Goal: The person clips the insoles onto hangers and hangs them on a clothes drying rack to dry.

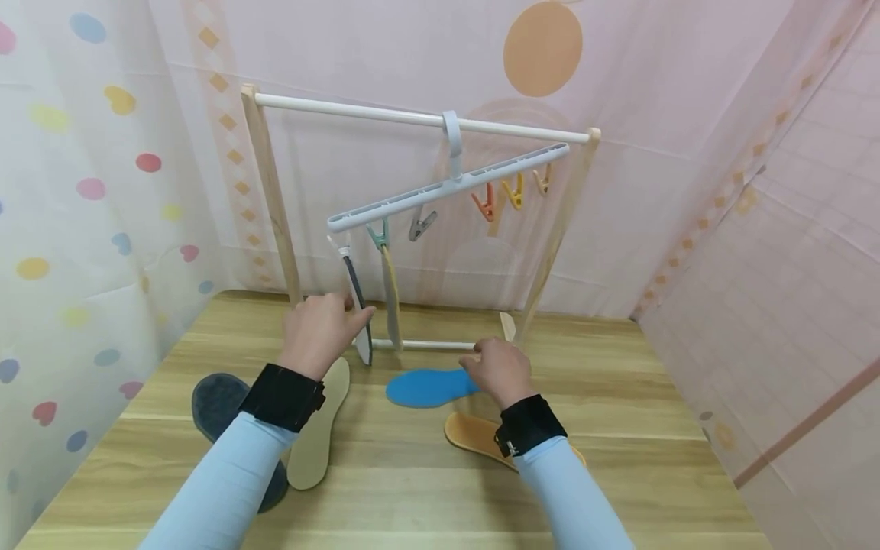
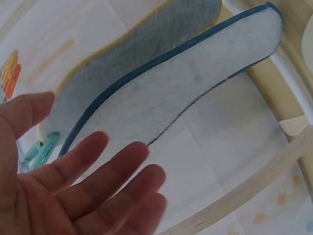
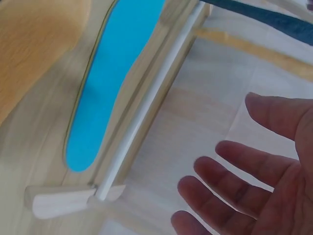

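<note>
Light-blue sleeves extend over the wooden table; left hand, fingers parted and gripping nothing, is at the dark-edged insole, contact undeterminable, while right hand, likewise loosely spread and unladen, is near the right end of the flat-lying blue insole. Dark-edged insole hangs from a white clip, with a yellow-edged insole just beside it in a green clip, both toward the left end of a slanting hanger hooked over the white rail. Orange insole lies nearer, partly hidden by the right forearm.
</note>
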Motion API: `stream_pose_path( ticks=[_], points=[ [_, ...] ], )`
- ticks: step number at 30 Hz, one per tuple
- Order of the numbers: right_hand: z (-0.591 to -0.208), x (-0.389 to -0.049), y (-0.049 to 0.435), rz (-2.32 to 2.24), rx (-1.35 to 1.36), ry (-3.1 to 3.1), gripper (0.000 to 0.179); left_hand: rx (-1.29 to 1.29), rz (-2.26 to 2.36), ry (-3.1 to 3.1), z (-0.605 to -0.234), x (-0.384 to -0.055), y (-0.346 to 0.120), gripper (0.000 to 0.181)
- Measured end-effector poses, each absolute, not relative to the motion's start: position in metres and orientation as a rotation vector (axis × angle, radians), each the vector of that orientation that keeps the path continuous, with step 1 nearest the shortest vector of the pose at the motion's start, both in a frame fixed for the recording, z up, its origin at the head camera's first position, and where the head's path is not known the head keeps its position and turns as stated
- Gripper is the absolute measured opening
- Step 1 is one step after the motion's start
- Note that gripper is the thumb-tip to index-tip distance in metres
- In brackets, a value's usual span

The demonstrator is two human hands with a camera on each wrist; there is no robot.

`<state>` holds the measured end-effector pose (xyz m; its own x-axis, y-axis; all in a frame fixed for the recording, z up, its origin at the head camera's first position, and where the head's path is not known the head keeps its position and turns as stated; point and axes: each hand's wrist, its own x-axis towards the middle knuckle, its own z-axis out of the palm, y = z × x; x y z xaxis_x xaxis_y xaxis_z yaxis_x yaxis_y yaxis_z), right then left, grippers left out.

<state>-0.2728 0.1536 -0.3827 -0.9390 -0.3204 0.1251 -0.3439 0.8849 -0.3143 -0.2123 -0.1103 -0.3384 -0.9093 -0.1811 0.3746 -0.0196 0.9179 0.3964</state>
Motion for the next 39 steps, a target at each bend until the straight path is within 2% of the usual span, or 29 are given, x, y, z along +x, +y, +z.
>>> stream_pose_path(
  ticks=[4,15,19,26,32,39],
  points=[
    [-0.384,-0.272,0.165,0.495,0.526,-3.028,0.038,0.125,-0.525,-2.715,-0.348,-0.207,-0.112,0.045],
    [-0.393,-0.269,0.196,0.524,0.538,-3.122,0.039,0.110,-0.593,-2.973,-0.366,-0.198,-0.117,0.042],
    [-0.396,-0.266,0.212,0.560,0.426,-3.165,0.041,0.053,-0.549,-3.062,-0.368,-0.192,-0.120,0.040],
    [-0.404,-0.260,0.239,0.603,0.235,-3.218,0.033,0.020,-0.578,-3.163,-0.375,-0.183,-0.124,0.039],
    [-0.412,-0.249,0.259,0.507,0.091,-3.316,0.048,0.010,-0.592,-3.183,-0.384,-0.184,-0.124,0.036],
    [-0.420,-0.231,0.278,0.393,-0.043,-3.388,0.043,0.023,-0.591,-3.208,-0.391,-0.190,-0.122,0.045]
  ],
)
